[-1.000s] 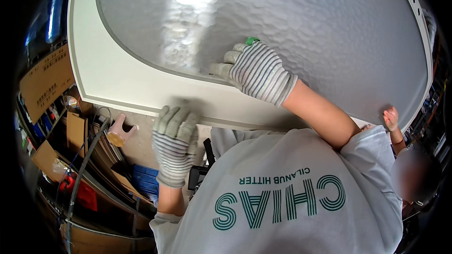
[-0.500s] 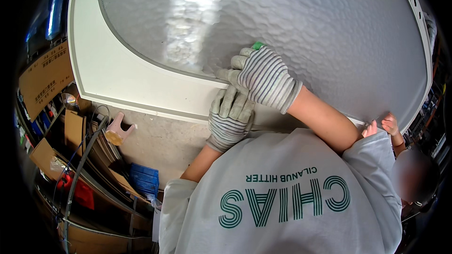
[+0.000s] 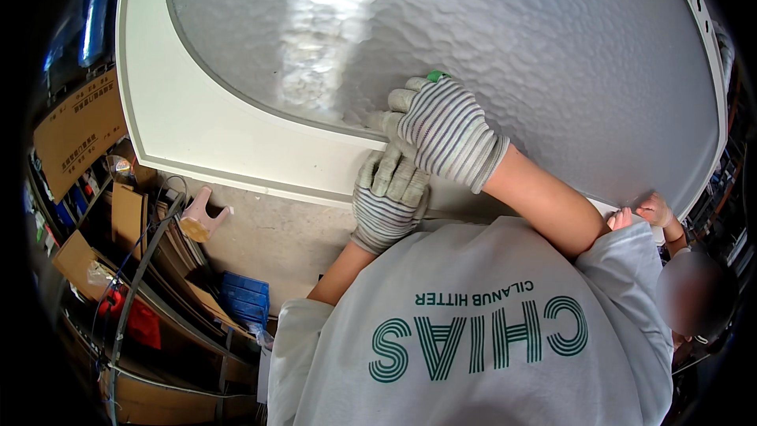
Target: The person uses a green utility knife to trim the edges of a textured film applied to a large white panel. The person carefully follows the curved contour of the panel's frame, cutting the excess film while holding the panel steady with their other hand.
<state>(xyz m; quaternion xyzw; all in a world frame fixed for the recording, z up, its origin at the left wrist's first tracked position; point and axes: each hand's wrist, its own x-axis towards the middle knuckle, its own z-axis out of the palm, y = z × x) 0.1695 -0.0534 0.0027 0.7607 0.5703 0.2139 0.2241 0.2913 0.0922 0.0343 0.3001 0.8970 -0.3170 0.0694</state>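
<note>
A large white-framed panel (image 3: 236, 138) with a curved inner edge and rippled, frosted glass (image 3: 489, 39) lies in front of me. My left hand (image 3: 390, 193), in a striped grey glove, rests on the frame's near edge with its fingers stretched out. Directly above it, my right hand (image 3: 441, 122), gloved alike, is curled closed over the seam between frame and glass. A green end of a tool (image 3: 438, 76) sticks out at the top of that fist; the rest of it is hidden. The right hand's lower fingers meet the left fingertips.
At the far right, another person's bare hands (image 3: 653, 210) are at the panel's edge. On the floor to the left stands a small pink stool (image 3: 202, 215), with a blue crate (image 3: 244, 298) nearer me. Cardboard sheets (image 3: 83, 122) and a metal rack (image 3: 142, 268) fill the left side.
My hands keep nearly the same pose, and the whole view has shifted very slightly. The other person's hands at the right edge have moved a little.
</note>
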